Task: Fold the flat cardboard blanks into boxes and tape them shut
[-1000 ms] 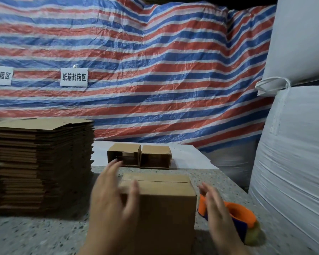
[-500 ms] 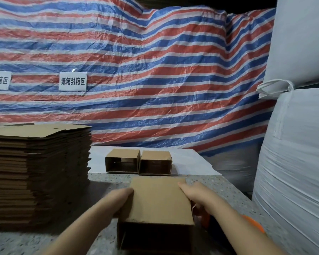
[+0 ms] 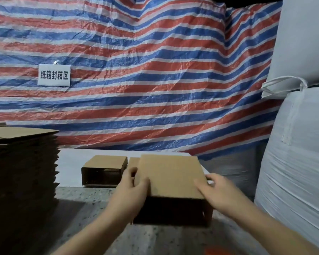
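Note:
A folded brown cardboard box (image 3: 170, 175) lies on its side, its open end facing me and its far end raised over the white sheet. My left hand (image 3: 131, 192) grips its left edge, thumb on top. My right hand (image 3: 215, 192) holds its right edge, fingers on the top face. Just behind it, a second folded box (image 3: 133, 161) is mostly hidden. A third box (image 3: 104, 169) lies to the left, open end toward me. A tall stack of flat cardboard blanks (image 3: 22, 172) stands at the left. An orange patch (image 3: 215, 252) shows at the bottom edge, perhaps the tape dispenser.
The speckled grey tabletop (image 3: 92, 218) meets a white sheet (image 3: 70, 166) farther back. A red, white and blue striped tarp (image 3: 155, 70) with a white sign (image 3: 53, 75) hangs behind. Large white sacks (image 3: 295, 153) crowd the right side.
The box stood upright a second ago with both hands apart from it. It has been tipped onto its side, gripped by both hands and moved away from me toward the other two boxes.

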Demonstrator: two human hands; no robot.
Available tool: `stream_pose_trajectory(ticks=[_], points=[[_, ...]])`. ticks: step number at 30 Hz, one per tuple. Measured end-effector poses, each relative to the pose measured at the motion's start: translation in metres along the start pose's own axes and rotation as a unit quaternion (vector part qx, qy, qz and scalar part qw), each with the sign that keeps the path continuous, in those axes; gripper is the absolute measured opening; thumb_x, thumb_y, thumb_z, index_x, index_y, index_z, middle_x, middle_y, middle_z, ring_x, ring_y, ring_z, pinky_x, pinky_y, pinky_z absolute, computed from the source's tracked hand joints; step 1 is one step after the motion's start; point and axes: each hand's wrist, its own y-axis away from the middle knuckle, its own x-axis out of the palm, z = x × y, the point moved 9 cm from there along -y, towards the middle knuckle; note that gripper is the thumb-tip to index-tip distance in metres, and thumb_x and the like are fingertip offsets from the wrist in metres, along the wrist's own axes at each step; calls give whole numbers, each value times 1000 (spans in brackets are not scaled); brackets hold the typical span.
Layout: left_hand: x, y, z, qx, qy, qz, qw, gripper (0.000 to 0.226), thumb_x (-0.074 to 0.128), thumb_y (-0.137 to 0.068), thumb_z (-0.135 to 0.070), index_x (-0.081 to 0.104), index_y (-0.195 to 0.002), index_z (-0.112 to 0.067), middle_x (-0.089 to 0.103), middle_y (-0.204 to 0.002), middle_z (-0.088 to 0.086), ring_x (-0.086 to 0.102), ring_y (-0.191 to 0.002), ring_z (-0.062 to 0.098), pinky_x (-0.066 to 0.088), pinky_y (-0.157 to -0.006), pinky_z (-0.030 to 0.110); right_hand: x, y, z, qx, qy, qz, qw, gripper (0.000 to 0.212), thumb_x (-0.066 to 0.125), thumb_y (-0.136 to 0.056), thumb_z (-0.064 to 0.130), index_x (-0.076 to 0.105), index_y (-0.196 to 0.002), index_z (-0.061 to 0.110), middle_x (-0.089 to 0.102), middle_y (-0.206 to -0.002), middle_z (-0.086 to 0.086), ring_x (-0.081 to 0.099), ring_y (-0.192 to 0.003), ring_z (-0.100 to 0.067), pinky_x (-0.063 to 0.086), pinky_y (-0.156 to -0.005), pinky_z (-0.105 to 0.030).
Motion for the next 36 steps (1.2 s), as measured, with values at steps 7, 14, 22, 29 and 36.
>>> stream_pose_trajectory(ticks=[7, 14, 22, 29, 36], points=[[139, -177, -42, 104, -170, 51, 979, 58, 33, -102, -45, 28, -151, -15, 46, -147, 11, 48, -128, 30, 39, -101, 34, -27, -187, -73, 98, -55, -137, 984, 49, 40, -103, 38, 47, -139, 6, 59, -109, -6, 56, -92, -22, 37, -70, -30], [200, -259, 4, 154, -403, 38, 901, 78, 16, -90, -72, 52, -133, -18, 59, -130, 12, 46, -127, 34, 33, -105, 49, 13, -288, -125, 103, -45, -139, 984, 43, 42, -103, 42, 62, -120, 7, 65, -116, -16, 59, -101, -31, 43, -83, -35], [215, -278, 59, 117, -495, 61, 859, 74, 16, -97, -61, 49, -138, -9, 42, -149, 16, 32, -140, 33, 25, -109, 51, 88, -318, -168, 92, 2, -60, 994, 57, 31, -106, 49, 64, -121, 4, 67, -108, -14, 62, -96, -32, 48, -86, -37], [202, -264, 44, 139, -474, 38, 869, 73, 17, -99, -60, 33, -146, -7, 36, -151, 19, 36, -136, 35, 29, -109, 49, 75, -303, -153, 106, 10, -63, 992, 78, 22, -103, 59, 45, -144, -3, 49, -146, -25, 49, -131, -38, 41, -106, -40], [147, -201, -24, 223, -465, -2, 857, 47, 28, -101, -48, 52, -118, -12, 56, -117, 11, 53, -106, 30, 42, -85, 42, 13, -237, -77, 42, 35, -148, 987, 42, 36, -104, 42, 60, -96, 8, 64, -105, -14, 60, -93, -29, 48, -81, -38]])
